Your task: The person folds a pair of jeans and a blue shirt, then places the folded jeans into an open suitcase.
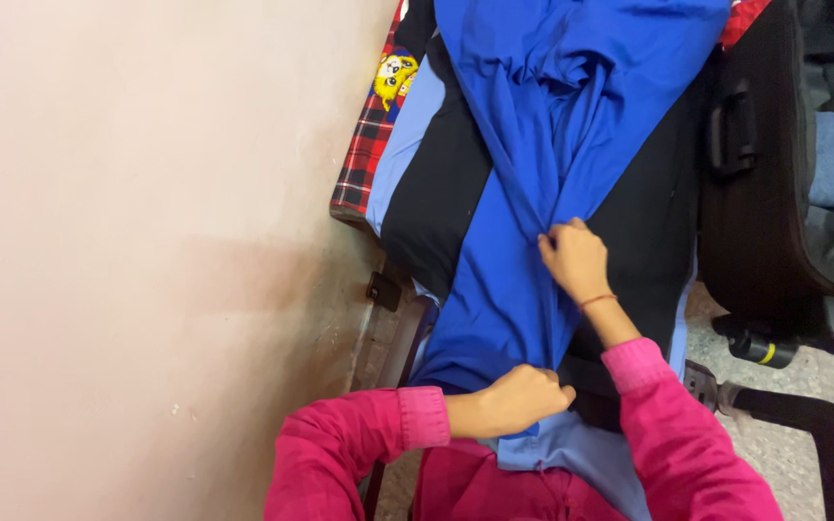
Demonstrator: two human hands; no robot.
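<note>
A bright blue garment lies stretched lengthwise over a pile of clothes. My right hand pinches a fold of this blue cloth near its middle; a thin red thread circles the wrist. My left hand is closed on the near end of the same blue garment, close to my body. Both arms wear pink sleeves. Under the blue garment lie a black garment and a light blue one.
A plain beige wall fills the left side. A red checked cloth with a yellow cartoon print hangs at the pile's left edge. A black suitcase stands at right, with a black chair arm over the speckled floor.
</note>
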